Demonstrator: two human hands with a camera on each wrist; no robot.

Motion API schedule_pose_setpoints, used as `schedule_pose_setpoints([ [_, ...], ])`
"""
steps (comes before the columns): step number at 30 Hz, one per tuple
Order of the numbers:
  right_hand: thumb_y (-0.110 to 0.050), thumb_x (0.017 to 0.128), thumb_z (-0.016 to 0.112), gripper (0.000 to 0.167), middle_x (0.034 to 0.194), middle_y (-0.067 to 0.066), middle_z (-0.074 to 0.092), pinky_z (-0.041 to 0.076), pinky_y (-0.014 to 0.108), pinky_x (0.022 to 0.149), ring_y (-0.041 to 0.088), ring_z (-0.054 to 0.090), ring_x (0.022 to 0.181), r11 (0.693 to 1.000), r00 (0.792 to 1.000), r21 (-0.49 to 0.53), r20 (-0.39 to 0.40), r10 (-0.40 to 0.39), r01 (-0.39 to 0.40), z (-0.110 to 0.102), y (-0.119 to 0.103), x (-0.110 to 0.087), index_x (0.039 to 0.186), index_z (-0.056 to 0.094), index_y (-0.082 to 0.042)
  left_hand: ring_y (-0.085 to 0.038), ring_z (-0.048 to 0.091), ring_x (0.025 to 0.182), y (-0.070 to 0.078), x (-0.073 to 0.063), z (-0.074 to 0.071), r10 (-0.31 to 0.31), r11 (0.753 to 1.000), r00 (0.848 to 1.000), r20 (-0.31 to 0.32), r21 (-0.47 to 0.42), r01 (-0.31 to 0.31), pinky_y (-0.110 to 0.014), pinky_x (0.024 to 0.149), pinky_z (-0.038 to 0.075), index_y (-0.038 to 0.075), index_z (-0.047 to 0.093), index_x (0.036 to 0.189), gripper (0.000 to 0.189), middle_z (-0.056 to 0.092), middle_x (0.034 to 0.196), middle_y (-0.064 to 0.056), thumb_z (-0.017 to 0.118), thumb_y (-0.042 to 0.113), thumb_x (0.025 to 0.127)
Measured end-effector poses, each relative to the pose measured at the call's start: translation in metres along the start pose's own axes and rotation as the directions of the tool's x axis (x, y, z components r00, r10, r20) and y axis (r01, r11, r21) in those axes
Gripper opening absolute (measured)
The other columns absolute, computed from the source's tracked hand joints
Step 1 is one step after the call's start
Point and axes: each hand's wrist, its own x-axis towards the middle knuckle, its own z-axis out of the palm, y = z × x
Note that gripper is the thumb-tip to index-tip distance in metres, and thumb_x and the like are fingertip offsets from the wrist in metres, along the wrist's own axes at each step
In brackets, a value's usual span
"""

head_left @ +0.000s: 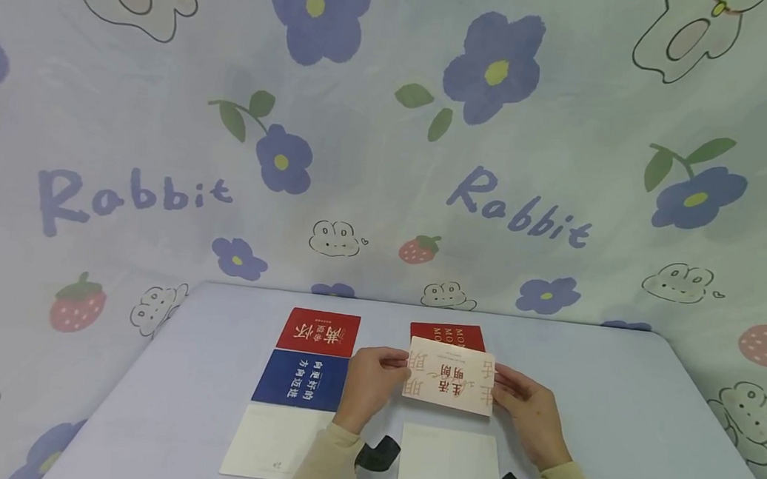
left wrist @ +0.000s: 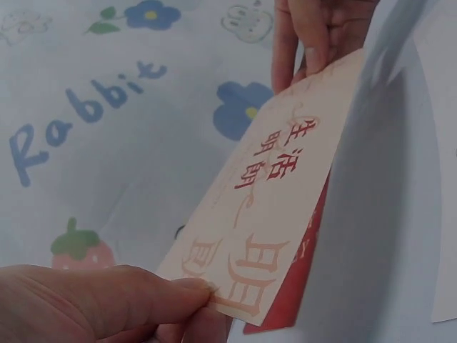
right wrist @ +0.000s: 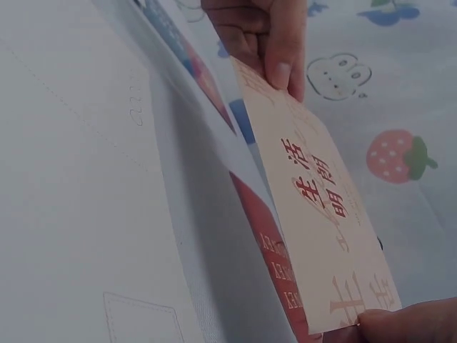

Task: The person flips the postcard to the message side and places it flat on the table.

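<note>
A cream card (head_left: 447, 400) printed with red and pale orange Chinese characters is held up off the table between both hands. The left hand (head_left: 373, 383) pinches one short edge, its thumb (left wrist: 189, 289) on the printed face in the left wrist view. At the opposite edge the right hand (head_left: 532, 409) pinches the card, with its thumb (right wrist: 400, 323) at a corner in the right wrist view. Behind the raised card lies a red card (head_left: 447, 333) with light lettering, partly hidden. Nearer the body is a plain cream card (head_left: 449, 463), flat on the table.
On the left, a column holds a red card (head_left: 319, 331), a blue card (head_left: 300, 379) and another cream card (head_left: 276, 440), partly behind the left arm. They lie on a white table (head_left: 165, 402). A patterned cloth (head_left: 377, 135) with flowers and rabbits hangs behind.
</note>
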Motion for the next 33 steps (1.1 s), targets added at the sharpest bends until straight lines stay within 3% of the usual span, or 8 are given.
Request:
schedule_pose_setpoints([
  [14,0.006,0.094,0.062,0.048,0.132,0.021,0.057,0.053,0.016,0.084,0.022,0.058,0.111,0.999,0.999,0.012,-0.026,-0.035,0.035,0.0003,-0.0038,0.0,0.141,0.054,0.0,-0.015,0.063,0.076,-0.0006,-0.0005,0.0006,-0.001,1.0,1.0,-0.002,0.008,0.001,-0.031,0.067,0.055,0.008,0.076,0.097,0.013,0.071,0.084,0.0,0.079,0.011,0.085],
  [25,0.004,0.094,0.062,0.044,0.131,0.02,0.057,0.054,0.018,0.083,0.024,0.058,0.111,0.999,0.998,-0.025,-0.061,-0.022,0.02,0.003,-0.0056,-0.003,0.138,0.056,0.0,-0.014,0.062,0.076,-0.0019,-0.0014,0.0023,0.033,0.999,0.999,-0.004,-0.001,-0.033,-0.029,0.068,0.056,0.008,0.075,0.095,0.01,0.069,0.083,0.0,0.078,0.01,0.086],
  [33,0.004,0.093,0.065,0.04,0.129,0.022,0.058,0.056,0.02,0.083,0.016,0.062,0.103,0.999,0.997,0.011,-0.068,-0.029,0.03,0.0023,-0.0035,-0.0027,0.133,0.057,0.003,-0.013,0.061,0.076,-0.0009,-0.001,0.0022,0.065,0.998,0.998,-0.003,0.003,-0.065,-0.025,0.068,0.055,0.008,0.074,0.094,0.008,0.067,0.081,0.002,0.077,0.01,0.087],
])
